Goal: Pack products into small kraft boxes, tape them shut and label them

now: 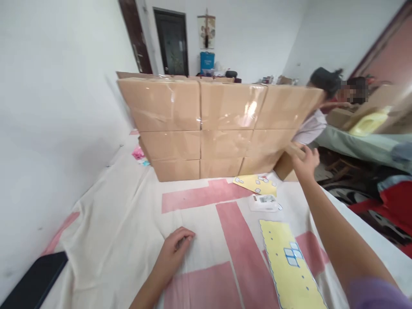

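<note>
My left hand point(177, 246) rests on the bed sheet point(189, 221), its fingers loosely curled together around nothing. At the right end of a wall of taped cardboard boxes point(225, 143), my right hand point(305, 162) is closed on the top edge of a cardboard box point(284, 166). The lower part of that box stands on the sheet; its far side is hidden. Between my arms lies a long yellow card point(283, 244) with blue-outlined squares. Behind it are a small white case point(264, 203) and a second yellow card point(255, 183), close to the boxes.
A black phone point(34, 279) lies at the lower left, and a pink bundle point(138, 153) is left of the boxes. A person point(317, 124) sits beyond the right end, by a table holding a yellow bottle point(370, 122). Red fabric and a wheel show below right.
</note>
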Action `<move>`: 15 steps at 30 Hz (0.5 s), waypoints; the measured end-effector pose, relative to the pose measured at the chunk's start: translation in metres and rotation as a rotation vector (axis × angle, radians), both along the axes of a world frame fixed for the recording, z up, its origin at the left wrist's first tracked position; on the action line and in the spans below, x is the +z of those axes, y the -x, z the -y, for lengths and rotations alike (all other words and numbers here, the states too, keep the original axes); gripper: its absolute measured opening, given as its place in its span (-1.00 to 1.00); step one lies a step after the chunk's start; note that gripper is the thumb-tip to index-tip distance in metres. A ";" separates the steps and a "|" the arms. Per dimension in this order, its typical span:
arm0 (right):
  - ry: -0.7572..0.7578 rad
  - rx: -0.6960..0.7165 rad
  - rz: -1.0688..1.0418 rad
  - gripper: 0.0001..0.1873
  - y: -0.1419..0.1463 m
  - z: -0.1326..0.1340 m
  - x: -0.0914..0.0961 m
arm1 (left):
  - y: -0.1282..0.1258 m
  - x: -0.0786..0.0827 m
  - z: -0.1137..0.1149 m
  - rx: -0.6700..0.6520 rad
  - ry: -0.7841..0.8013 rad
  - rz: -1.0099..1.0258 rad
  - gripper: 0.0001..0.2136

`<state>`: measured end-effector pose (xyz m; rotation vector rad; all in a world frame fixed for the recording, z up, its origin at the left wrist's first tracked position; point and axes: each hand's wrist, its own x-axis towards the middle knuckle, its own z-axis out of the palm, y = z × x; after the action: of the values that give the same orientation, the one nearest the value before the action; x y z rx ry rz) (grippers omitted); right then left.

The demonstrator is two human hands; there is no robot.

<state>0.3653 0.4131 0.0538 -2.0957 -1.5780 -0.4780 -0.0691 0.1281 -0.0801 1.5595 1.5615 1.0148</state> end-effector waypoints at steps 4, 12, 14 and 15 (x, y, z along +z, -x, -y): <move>-0.257 0.442 -0.135 -0.42 0.102 0.052 -0.002 | 0.069 0.025 0.012 0.143 0.012 0.102 -0.73; 0.154 1.532 -0.303 -0.43 0.421 0.106 0.011 | 0.237 0.033 -0.121 0.659 -0.156 0.155 -0.60; 0.241 1.477 -0.353 -0.32 0.498 0.082 0.030 | 0.251 0.027 -0.181 0.755 -0.220 0.177 -0.57; 0.263 1.375 -0.365 -0.26 0.532 0.065 0.038 | 0.255 0.025 -0.209 0.792 -0.248 0.187 -0.55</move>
<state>-0.1665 0.3480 0.0918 -0.7152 -2.3832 0.5721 -0.3241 0.3371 -0.0554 0.9285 2.0146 1.7752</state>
